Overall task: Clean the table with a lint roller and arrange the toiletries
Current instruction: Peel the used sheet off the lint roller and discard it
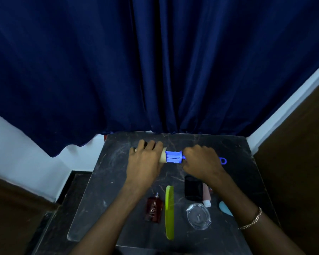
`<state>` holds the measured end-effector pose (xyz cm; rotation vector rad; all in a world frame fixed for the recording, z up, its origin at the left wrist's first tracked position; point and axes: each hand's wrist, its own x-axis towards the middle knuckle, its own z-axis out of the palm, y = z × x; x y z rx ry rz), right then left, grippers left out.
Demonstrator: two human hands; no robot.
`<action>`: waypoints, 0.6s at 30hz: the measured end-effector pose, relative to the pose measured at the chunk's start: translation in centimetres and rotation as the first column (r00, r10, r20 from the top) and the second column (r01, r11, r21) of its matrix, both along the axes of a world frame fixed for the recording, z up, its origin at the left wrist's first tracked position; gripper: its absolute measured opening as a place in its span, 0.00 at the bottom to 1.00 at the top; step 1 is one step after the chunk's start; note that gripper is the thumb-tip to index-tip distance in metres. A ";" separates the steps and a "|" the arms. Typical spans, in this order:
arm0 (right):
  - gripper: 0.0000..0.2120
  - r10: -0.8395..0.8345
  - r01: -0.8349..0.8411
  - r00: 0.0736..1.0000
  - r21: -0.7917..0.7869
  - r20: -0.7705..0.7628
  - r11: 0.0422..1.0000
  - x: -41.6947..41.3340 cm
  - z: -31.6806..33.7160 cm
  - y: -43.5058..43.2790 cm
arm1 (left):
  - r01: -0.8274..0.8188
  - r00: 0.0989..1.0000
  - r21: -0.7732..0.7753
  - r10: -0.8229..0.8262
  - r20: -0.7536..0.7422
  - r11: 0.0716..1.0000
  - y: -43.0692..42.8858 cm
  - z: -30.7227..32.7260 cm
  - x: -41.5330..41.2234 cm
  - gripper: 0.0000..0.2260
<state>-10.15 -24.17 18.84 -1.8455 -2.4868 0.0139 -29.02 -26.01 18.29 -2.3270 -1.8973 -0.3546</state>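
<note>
A blue lint roller lies across the far part of the dark marble table. My left hand covers its pale roll, fingers curled over it. My right hand grips the blue handle, whose ring end sticks out to the right. Nearer me lie a dark red perfume bottle, a green comb, a black jar, a pink tube with a white cap, a clear glass dish and a light blue object partly hidden by my right forearm.
A dark blue curtain hangs right behind the table's far edge. White walls stand at both sides, with brown panels to the right and lower left. The table's left half holds only scratches and smudges.
</note>
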 end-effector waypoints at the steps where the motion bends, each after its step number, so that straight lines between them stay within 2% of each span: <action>1: 0.05 0.000 0.000 1.000 -0.001 0.003 1.000 -0.3 0.0 -0.1 | -0.011 1.000 0.002 0.011 0.001 1.000 -0.2 0.0 -0.8 0.16; 12: 0.12 -0.030 0.026 0.997 -0.064 -0.069 0.998 -4.0 -1.2 -1.3 | -0.148 0.988 0.030 0.146 0.052 0.989 -2.5 -1.1 -8.3 0.17; 14: 0.12 -0.055 0.039 0.990 -0.126 -0.131 0.991 -5.1 -1.8 -1.7 | -0.188 0.977 -0.006 0.188 0.096 0.982 -3.4 -1.9 -10.7 0.18; 18: 0.15 -0.100 -0.005 0.930 -0.282 -0.354 0.959 -8.6 -3.3 -3.0 | -0.217 0.945 -0.102 0.236 0.228 0.971 -6.3 -4.0 -15.0 0.20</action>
